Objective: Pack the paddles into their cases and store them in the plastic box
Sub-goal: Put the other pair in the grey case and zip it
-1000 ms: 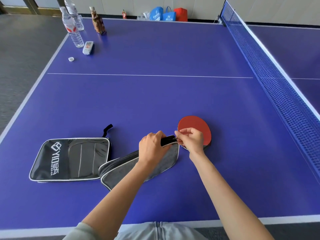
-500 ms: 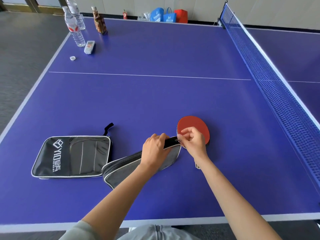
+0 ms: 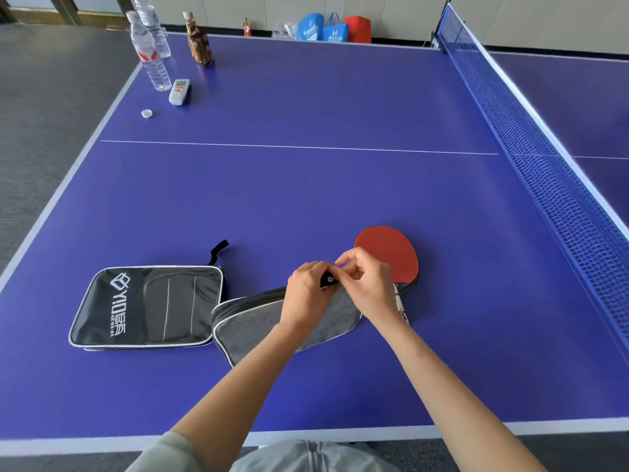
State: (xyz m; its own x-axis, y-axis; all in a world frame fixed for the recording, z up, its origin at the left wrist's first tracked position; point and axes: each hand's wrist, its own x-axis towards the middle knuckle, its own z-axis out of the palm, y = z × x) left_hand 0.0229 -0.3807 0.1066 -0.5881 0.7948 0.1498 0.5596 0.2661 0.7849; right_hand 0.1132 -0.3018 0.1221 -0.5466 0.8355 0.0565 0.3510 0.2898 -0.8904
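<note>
A grey paddle case [image 3: 258,321] lies on the blue table [image 3: 306,199] in front of me. My left hand [image 3: 308,294] grips its upper right corner by the black tab. My right hand [image 3: 366,284] pinches the zipper end at the same corner, touching the left hand. A red paddle [image 3: 391,253] lies flat just beyond my right hand, its handle partly hidden under that wrist. A black case with white lettering [image 3: 148,306] lies shut to the left, its strap pointing away from me. No plastic box is in view.
Two water bottles [image 3: 149,52], a brown bottle [image 3: 199,40], a white remote-like device [image 3: 178,92] and a bottle cap [image 3: 146,113] sit at the far left corner. The blue net [image 3: 544,158] runs along the right. Coloured bags [image 3: 333,28] stand on the floor beyond the table.
Both hands have closed in on the grey case's corner and now touch; the fingers cover more of the black tab. The cases and paddle stay in place.
</note>
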